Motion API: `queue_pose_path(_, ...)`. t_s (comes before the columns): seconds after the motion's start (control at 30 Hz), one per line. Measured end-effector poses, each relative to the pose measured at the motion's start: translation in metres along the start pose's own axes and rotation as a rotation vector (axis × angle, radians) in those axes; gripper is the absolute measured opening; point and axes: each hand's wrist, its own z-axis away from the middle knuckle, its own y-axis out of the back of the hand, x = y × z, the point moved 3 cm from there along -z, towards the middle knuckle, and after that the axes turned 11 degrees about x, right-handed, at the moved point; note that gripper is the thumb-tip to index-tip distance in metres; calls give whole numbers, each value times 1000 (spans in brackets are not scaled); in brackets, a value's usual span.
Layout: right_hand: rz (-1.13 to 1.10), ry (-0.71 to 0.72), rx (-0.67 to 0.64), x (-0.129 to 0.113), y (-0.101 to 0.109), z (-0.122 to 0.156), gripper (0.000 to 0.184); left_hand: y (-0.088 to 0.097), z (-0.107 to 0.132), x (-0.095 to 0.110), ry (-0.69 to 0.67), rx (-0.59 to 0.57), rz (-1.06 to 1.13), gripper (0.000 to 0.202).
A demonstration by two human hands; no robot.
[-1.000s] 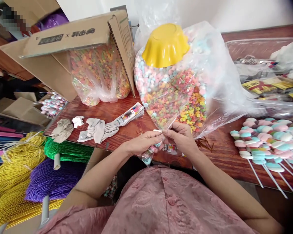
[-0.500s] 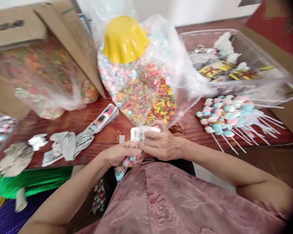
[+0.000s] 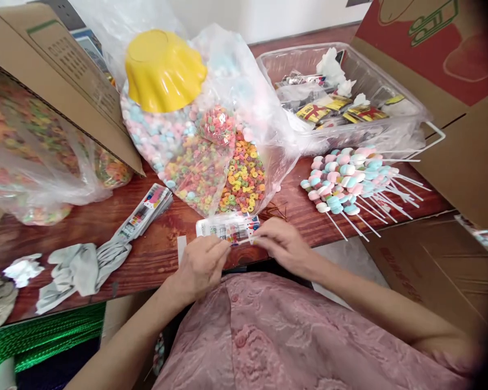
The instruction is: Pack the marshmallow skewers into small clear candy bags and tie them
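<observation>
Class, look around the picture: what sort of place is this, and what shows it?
Probably a small sweet-packing workspace: bagged ring-shaped sweets, pastel sweets on sticks and a printed plastic wrapper all suggest so.

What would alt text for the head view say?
A person's left hand and right hand pinch a printed plastic packet over a wooden table. Behind, an upturned yellow bowl tops bagged candies; pastel candy skewers lie to the right.

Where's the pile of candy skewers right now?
In the head view, the candy skewers lie on the right part of the table, to the right of the right hand and on the near side of the clear plastic bin.
</observation>
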Motion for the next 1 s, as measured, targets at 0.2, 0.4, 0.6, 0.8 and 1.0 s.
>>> queue_pose_path(0.2,587,73,269,62,60,13,16,-11,-9,-9,781,19,580,26)
queue_pose_path(0.4,747,101,121,73,40,7,25,-28,-12,-7,1278,29,1028,31)
queue_pose_path(0.6,506,21,143,65,57,9,20,-27,-2,-9,1334,55,1070,33)
queue_pose_path(0.8,-34,-145,517,20,60,-4,9,-37,-7,-6,1251,-34,1027,33)
queue_pose_path(1.0,0,230,196,-36,-25,-31,19,-37,-18,-8,1107,63,1024,28)
